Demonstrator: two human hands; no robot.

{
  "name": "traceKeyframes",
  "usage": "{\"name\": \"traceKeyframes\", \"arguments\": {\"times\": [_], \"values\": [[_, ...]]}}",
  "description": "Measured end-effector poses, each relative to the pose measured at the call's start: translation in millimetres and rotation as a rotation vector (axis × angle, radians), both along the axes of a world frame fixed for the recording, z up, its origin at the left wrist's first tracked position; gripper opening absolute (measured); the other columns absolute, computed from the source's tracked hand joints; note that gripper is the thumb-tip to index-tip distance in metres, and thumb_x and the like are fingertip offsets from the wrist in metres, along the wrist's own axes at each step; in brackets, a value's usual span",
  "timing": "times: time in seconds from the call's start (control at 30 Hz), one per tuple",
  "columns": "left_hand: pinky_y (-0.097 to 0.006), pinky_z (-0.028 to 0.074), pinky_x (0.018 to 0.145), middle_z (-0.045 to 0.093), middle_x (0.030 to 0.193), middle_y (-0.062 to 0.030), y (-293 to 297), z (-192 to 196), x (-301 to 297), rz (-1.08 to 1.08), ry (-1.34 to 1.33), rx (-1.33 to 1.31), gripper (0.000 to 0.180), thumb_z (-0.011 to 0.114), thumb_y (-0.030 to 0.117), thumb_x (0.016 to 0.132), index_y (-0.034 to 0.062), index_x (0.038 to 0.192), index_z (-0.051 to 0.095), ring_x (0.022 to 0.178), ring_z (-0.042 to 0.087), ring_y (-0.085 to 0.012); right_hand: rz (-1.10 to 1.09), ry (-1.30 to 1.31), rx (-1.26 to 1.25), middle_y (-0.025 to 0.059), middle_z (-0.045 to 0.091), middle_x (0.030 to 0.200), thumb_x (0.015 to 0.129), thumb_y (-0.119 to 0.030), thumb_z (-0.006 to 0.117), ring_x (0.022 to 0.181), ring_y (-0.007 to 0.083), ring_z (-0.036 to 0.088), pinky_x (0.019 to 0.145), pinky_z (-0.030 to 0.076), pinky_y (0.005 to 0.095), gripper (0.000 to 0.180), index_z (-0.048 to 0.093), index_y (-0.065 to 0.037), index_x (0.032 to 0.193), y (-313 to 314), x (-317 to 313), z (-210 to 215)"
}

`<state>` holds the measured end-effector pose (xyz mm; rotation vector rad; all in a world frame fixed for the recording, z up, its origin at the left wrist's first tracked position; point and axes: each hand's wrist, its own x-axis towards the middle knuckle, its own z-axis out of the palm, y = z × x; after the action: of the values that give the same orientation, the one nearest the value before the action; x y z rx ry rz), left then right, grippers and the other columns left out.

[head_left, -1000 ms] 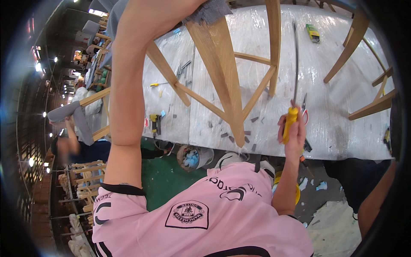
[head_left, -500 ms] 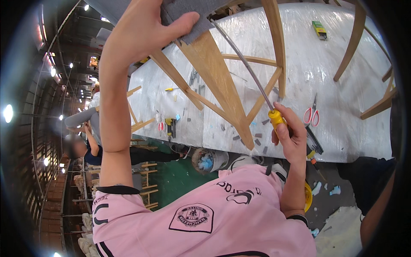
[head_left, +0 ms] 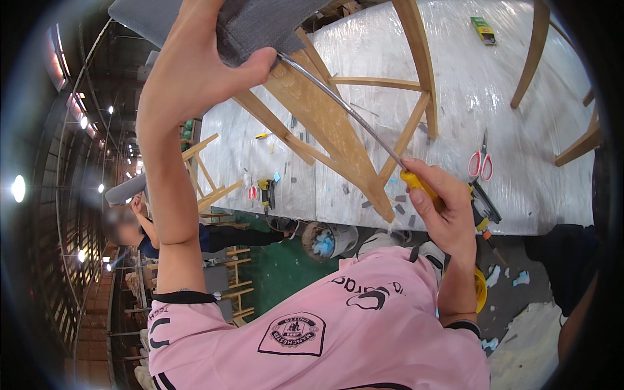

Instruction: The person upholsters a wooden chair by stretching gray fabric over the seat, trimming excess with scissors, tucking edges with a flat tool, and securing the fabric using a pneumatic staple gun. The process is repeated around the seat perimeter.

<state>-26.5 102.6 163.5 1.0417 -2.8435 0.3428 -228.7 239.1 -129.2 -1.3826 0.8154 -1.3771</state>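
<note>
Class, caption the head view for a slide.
Left hand grips grey seat fabric; right hand drives a screwdriver under it.

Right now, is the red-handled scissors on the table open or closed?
Closed, as far as can be seen: the scissors lie flat on the plastic-covered table with both red loops together and the blades forming one thin line.

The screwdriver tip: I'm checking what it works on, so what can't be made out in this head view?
- Tip of the screwdriver: hidden under the left hand thumb and grey seat pad.
- Seat pad: cut off by the top edge.
- Handle: mostly covered by the right hand.
- Grey scraps on the table: too small to identify.
- Red-handled scissors: blades bent by the fisheye lens.
</note>
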Motion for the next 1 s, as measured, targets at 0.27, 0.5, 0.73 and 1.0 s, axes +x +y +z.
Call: {"name": "traceKeyframes", "arguments": {"times": [0.27,0.5,0.73,1.0], "values": [[-0.045,0.036,0.118,0.045,0.149,-0.0221,10,-5,2,0.001,-0.001,-0.080,0.083,0.071,0.017,0.064,0.0050,0.144,0.051,0.140,0.046,-0.0355,-0.034,-0.017,-0.073,0.0088,0.061,0.082,0.093,-0.015,0.071,0.066,0.0186,0.054,0.062,0.042,0.0305,0.040,0.069,-0.006,0.132,8,1,9],[-0.042,0.039,0.114,0.049,0.146,-0.0210,6,-15,11,-0.025,0.173,-0.004,0.075,0.068,0.012,0.061,0.0035,0.135,0.060,0.135,0.051,-0.0328,-0.005,-0.299,-0.012,0.0102,0.063,0.084,0.093,-0.006,0.071,0.070,0.0157,0.057,0.062,0.043,0.0278,0.042,0.068,-0.005,0.134,1,67,-22],[-0.040,0.043,0.107,0.055,0.142,-0.0220,-41,-38,63,0.126,0.336,-0.209,0.052,0.074,0.014,0.071,0.0027,0.121,0.066,0.129,0.057,-0.0317,-0.109,-0.222,-0.183,0.0106,0.066,0.088,0.093,-0.006,0.072,0.073,0.0174,0.060,0.065,0.046,0.0282,0.043,0.067,-0.005,0.136,-6,82,-23],[-0.039,0.045,0.106,0.055,0.143,-0.0218,22,-38,-5,-0.003,0.328,-0.185,0.048,0.075,0.013,0.073,0.0030,0.119,0.067,0.129,0.057,-0.0304,-0.092,-0.198,-0.033,0.0117,0.067,0.090,0.095,-0.012,0.070,0.074,0.0194,0.062,0.068,0.047,0.0296,0.039,0.068,-0.004,0.133,16,32,-35]]}}
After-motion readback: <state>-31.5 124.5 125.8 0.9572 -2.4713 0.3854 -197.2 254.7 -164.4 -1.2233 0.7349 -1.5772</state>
